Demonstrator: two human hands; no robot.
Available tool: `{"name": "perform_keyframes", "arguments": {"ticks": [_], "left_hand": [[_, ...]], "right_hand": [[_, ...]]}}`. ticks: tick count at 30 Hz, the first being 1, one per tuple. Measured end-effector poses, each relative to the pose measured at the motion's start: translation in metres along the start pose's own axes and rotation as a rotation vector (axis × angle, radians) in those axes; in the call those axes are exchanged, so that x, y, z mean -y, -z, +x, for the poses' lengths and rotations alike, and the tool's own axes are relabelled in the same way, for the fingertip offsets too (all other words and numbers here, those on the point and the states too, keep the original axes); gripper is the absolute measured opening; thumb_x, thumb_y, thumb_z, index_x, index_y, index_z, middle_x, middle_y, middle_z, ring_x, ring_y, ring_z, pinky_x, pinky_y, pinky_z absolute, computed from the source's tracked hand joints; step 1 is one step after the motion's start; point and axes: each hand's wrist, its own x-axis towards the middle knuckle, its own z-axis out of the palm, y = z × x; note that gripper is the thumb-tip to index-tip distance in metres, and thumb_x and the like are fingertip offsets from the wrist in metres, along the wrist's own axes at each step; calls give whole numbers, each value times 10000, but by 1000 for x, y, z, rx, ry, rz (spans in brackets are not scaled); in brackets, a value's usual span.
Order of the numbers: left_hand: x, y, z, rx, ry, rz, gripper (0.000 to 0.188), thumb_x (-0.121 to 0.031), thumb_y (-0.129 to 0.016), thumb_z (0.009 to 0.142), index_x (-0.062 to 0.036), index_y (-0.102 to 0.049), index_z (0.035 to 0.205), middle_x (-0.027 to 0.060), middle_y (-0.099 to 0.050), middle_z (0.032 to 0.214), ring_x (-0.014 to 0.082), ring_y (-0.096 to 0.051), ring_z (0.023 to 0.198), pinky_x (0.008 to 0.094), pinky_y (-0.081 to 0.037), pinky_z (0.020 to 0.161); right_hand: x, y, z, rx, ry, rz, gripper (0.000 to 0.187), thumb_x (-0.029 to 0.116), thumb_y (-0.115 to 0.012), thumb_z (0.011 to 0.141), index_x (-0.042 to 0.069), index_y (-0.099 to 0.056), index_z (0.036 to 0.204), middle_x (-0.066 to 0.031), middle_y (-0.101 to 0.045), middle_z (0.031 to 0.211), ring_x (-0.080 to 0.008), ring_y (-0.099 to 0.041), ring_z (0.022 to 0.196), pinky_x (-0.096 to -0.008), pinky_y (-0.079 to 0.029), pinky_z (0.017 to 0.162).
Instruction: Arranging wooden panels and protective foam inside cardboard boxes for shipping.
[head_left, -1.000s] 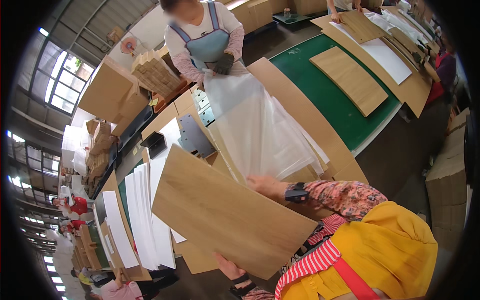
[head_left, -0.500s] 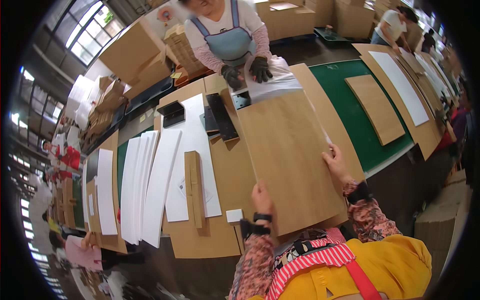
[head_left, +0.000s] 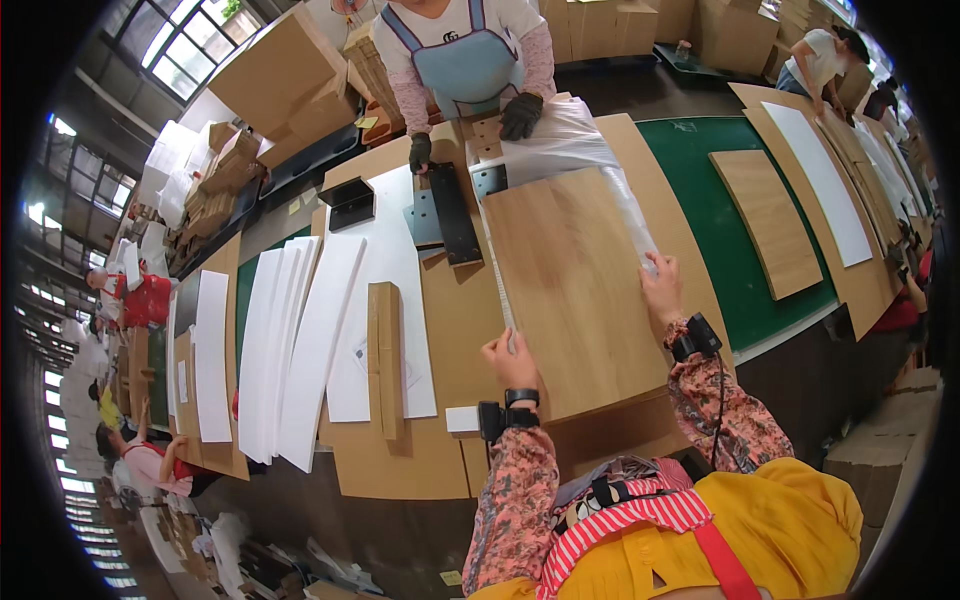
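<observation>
A wood-grain panel (head_left: 575, 300) lies in front of me, long side pointing away, on a translucent white wrapping sheet (head_left: 628, 215) that shows along both its sides and beyond its far end. My left hand (head_left: 512, 362) is closed at the panel's left edge, where the sheet's narrow white margin runs into my fingers. On the other side, my right hand (head_left: 662, 288) pinches the sheet's edge beside the panel. Across the table, a co-worker's gloved hand (head_left: 421, 153) touches a black plate (head_left: 453, 215); the other glove (head_left: 521, 117) rests on the crumpled sheet.
Left of the panel lie a cardboard strip (head_left: 385, 350), a small white block (head_left: 462, 419), several long white boards (head_left: 322, 350) and a black bracket (head_left: 349, 204). Cardboard (head_left: 400, 470) covers the table here. Another wooden panel (head_left: 768, 222) lies on the green surface (head_left: 680, 150) to the right.
The panel has shifted away from me over the sheet, and both my hands have moved up along its sides. One co-worker's glove has gone from the sheet to the black plate.
</observation>
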Motion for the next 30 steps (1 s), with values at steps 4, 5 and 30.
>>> {"name": "perform_keyframes", "arguments": {"ticks": [4,5,30], "left_hand": [[30,41,-68,219,198,-99,398,-170,-620,982,30,-609,1327,208,-621,1226,322,-600,1148,389,-466,1004],[35,46,-82,210,231,-83,398,-170,-620,982,30,-609,1327,208,-621,1226,322,-600,1148,389,-466,1004],[25,91,-153,278,79,23,500,-2,-662,900,-59,-596,1392,216,-675,1248,257,-708,1093,348,-548,897]], "right_hand": [[-5,19,-37,-9,129,-151,342,138,-701,843,11,-661,1159,-163,-579,1082,-349,-560,1076,-421,-459,939],[7,27,-54,93,126,-162,324,151,-666,898,-5,-649,1181,-181,-578,1092,-360,-556,1081,-417,-452,949],[-37,52,-120,194,2,123,414,104,-564,995,-2,-551,1395,-151,-566,1225,-280,-581,1121,-344,-466,987]]}}
